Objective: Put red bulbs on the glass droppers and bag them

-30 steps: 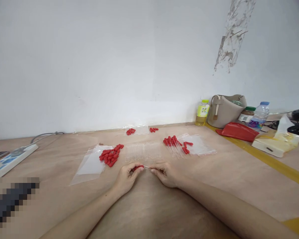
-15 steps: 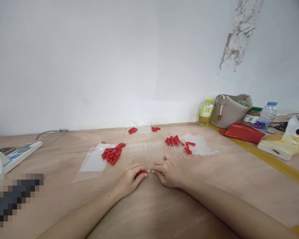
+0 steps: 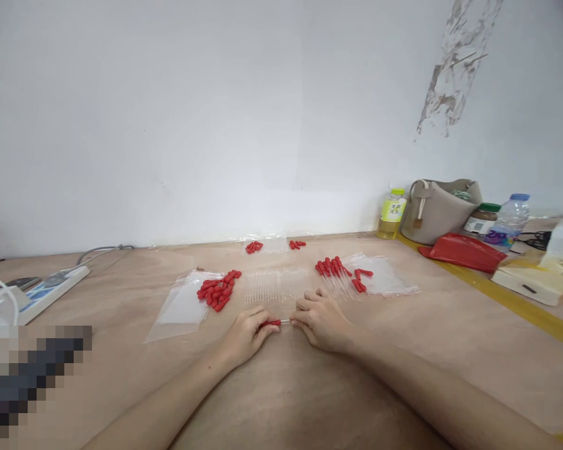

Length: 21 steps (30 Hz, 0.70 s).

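My left hand [image 3: 244,335] is closed round a red rubber dropper bulb [image 3: 274,322], most of it hidden by the fingers. My right hand [image 3: 324,323] pinches a thin clear dropper tube [image 3: 285,322]. Bulb and tube lie in one line and meet between the hands, low over the table. Just beyond is a row of clear tubes [image 3: 276,284]. To its left lies a pile of red bulbs [image 3: 216,292]. On the right, several droppers with red bulbs fitted [image 3: 329,267] lie side by side, with loose red bulbs [image 3: 359,284] beside them.
Clear plastic bags lie left [image 3: 181,312] and right [image 3: 387,278]. Small red bulbs [image 3: 254,247] rest on plastic by the wall. A power strip [image 3: 54,290] is at far left. A yellow-capped bottle [image 3: 391,215], grey bag [image 3: 438,215], red pouch [image 3: 464,252] and tissue pack [image 3: 525,281] stand right.
The right hand has moved slightly away from the left, and its fingers are drawn closer together. More of the clear tube shows between the hands. The view has shifted a little.
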Motion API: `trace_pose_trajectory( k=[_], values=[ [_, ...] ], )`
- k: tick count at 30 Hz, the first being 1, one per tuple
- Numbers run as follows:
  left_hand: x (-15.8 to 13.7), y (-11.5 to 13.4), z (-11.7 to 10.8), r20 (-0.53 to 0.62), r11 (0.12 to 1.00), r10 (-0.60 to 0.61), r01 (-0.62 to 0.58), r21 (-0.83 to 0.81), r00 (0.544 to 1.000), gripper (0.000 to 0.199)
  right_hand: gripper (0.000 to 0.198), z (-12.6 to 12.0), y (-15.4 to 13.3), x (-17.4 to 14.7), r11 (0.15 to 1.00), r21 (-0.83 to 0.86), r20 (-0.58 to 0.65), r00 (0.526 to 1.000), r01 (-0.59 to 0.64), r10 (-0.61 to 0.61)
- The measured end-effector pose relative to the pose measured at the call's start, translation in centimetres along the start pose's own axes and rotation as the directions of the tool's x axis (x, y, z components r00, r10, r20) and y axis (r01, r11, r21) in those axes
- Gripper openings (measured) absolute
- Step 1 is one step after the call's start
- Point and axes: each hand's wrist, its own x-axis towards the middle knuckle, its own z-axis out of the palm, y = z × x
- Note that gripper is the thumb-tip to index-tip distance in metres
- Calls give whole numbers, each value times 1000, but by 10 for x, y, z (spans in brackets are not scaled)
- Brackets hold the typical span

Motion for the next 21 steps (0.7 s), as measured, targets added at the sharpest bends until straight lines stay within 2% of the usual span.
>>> trace_pose_trajectory(
  k=[3, 5, 7, 9, 11, 12, 14, 21],
  values=[
    [-4, -1, -1, -10, 997, -72, 72, -26, 997, 22, 22, 1, 11, -2, 996, 66, 12, 998, -64, 63],
    [-5, -3, -3, -51, 987, -160, 158, -41, 986, 40, 24, 0, 27, -1, 964, 150, 9, 976, -218, 219],
    [-6, -5, -4, -62, 974, -223, 221, -41, 973, 45, 24, -2, 48, 4, 885, 202, -1, 904, -419, 429],
    [-5, -6, -5, -28, 974, -227, 226, -27, 974, 32, 17, -2, 67, 11, 785, 212, -26, 799, -582, 600],
    [-4, -5, -5, 6, 978, -210, 210, -17, 978, 22, 15, 2, 79, 21, 690, 216, -30, 701, -691, 712],
    [-4, -5, -5, 11, 979, -205, 205, -14, 979, 20, 17, 6, 82, 25, 653, 209, -18, 665, -728, 747],
    [-3, -5, -5, 17, 980, -198, 199, -12, 980, 19, 17, 13, 83, 33, 617, 174, 14, 628, -768, 778],
    [-4, -8, -2, 8, 984, -177, 177, -3, 984, 19, 36, 22, 75, 39, 591, 47, 45, 593, -805, 804]
  ],
)
